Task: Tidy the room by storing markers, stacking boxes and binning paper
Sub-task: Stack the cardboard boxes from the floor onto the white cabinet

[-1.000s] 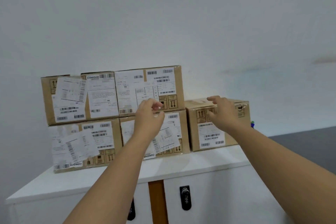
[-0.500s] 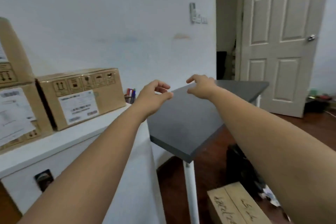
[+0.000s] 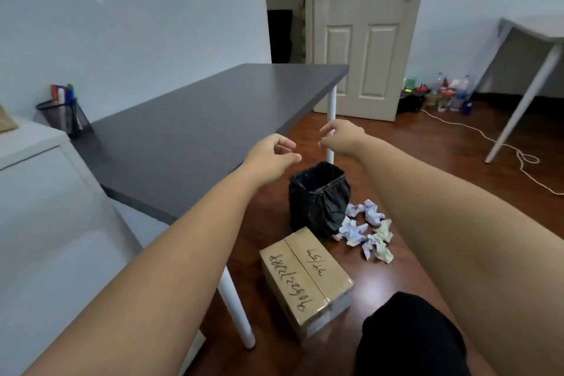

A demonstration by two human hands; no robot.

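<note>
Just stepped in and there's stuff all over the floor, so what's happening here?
A person is tidying, both arms stretched out, left hand and right hand loosely curled and holding nothing. On the floor, a cardboard box lies beside a black-lined bin, with crumpled paper scattered next to the bin, not yet in it. Markers stand in a mesh holder at the grey table's far corner.

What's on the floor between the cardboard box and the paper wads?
Head view: only bare wood floor between the cardboard box and the paper wads. The black bin stands behind that gap, not in it.
</note>
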